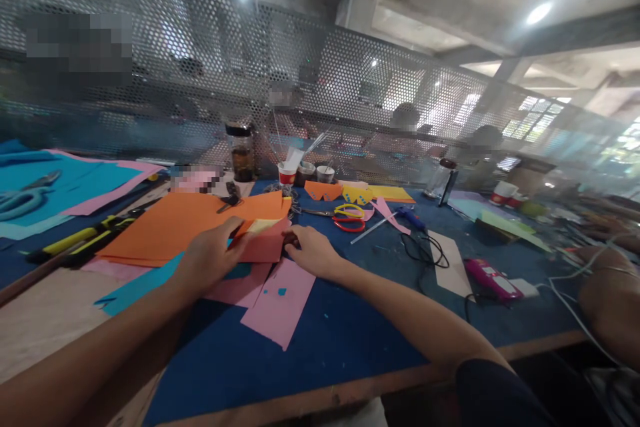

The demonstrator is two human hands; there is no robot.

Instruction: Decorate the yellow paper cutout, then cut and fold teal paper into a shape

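Note:
My left hand (210, 257) grips the left side of a small reddish-orange sheet of paper (263, 249), fingers partly hidden behind it. At its right edge, the curled fingers of my right hand (314, 252) pinch the same sheet. A pale yellow piece (264, 227) shows along its top. Large orange sheets (165, 223) lie just behind my left hand, and a blue sheet (145, 287) sticks out beneath my left wrist. Below the held paper, a pink sheet (280, 307) rests on the blue tabletop (350, 347) with a small blue scrap (282, 291) on it.
Red and yellow-handled scissors (349, 219), a glue gun (411, 219) and cut orange paper (323, 191) lie beyond my right hand. Cups (287, 173) and a dark jar (242, 153) stand by the perforated screen (350, 93). Another person's arm (610, 293) is at right.

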